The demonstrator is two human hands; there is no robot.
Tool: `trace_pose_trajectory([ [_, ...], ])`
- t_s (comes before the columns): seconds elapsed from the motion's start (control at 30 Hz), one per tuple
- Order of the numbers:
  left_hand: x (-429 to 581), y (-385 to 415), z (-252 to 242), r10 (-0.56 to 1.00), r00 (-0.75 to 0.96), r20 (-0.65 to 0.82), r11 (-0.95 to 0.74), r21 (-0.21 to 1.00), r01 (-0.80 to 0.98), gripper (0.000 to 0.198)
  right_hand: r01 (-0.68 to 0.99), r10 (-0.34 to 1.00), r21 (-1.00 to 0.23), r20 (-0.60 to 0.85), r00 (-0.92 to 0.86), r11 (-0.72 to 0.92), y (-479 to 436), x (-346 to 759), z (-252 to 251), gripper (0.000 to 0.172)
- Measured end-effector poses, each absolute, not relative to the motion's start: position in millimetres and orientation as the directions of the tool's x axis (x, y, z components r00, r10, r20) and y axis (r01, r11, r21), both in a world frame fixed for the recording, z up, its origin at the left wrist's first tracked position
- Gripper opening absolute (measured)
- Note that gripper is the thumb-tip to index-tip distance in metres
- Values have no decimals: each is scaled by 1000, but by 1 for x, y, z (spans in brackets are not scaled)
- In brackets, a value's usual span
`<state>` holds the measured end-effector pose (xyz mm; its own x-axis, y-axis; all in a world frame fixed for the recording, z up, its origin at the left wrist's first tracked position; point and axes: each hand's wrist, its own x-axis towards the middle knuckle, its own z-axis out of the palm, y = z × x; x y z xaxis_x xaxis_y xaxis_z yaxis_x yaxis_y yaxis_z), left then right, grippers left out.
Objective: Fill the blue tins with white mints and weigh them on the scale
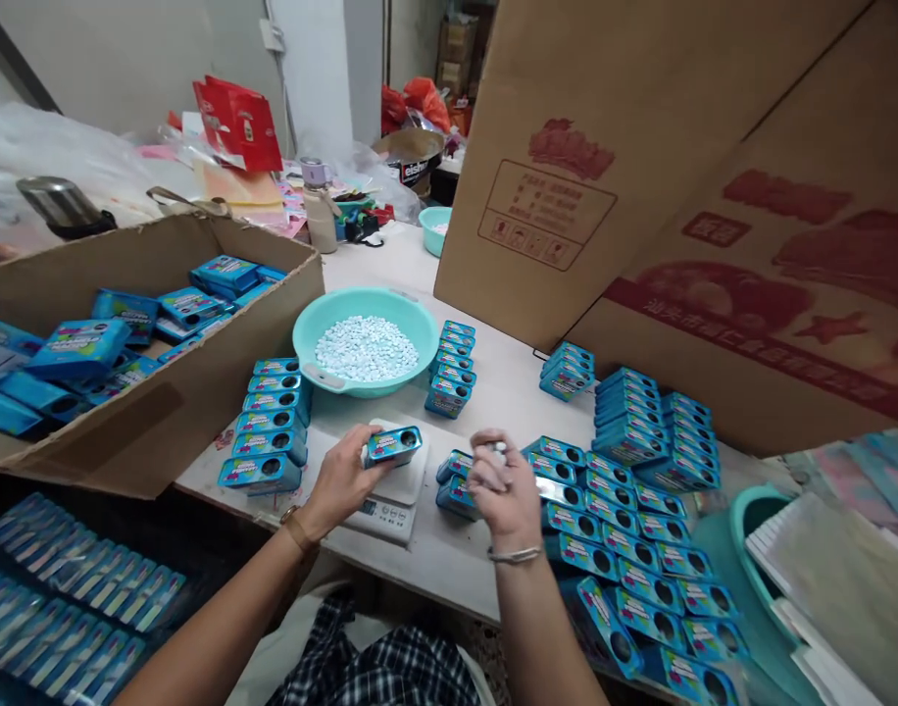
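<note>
- 1 tin [394,444] is being clamped by the left hand [342,480] and steadied level on the scale [386,517].
- The right hand [504,490] is being held bunched shut beside loose tins [455,482]; whether it holds anything cannot be told.
- A bowl [375,389] of pellets [365,348] is being kept just beyond the scale, within reach.

Narrow bare table [504,397] lane past the scale [401,487], between tin stack [269,431] and tin rows [629,534], bowl [390,384] beyond.

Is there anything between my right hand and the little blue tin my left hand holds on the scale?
Partly. Two more blue tins lie on the table against the right hand, on its side toward the small blue rectangular tin that the left hand grips on the white digital scale. Above them the gap looks open.
</note>
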<state>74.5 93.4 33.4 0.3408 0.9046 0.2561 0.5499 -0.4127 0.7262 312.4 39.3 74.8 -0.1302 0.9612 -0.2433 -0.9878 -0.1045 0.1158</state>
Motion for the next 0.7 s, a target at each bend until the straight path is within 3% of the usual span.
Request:
trace_pose_trajectory([
  [0.13,79,94,61,876,380,297,-469,706,530,32,-993,953,33,-279,-117,-112,43,303,67,14],
  [0.27,92,95,107,812,491,315,-557,670,491,28,-995,909,48,-406,-99,-87,40,301,65,14],
  [0.4,119,99,149,696,647,311,-687,551,474,28,-995,882,41,-461,-98,-89,45,295,70,18],
  [0.53,144,106,154,614,756,228,-763,415,495,32,-997,852,-62,-524,-5,-44,54,290,74,20],
  [0.7,148,107,145,633,744,214,-754,388,530,32,-992,849,-121,-528,36,-34,55,290,75,20],
])
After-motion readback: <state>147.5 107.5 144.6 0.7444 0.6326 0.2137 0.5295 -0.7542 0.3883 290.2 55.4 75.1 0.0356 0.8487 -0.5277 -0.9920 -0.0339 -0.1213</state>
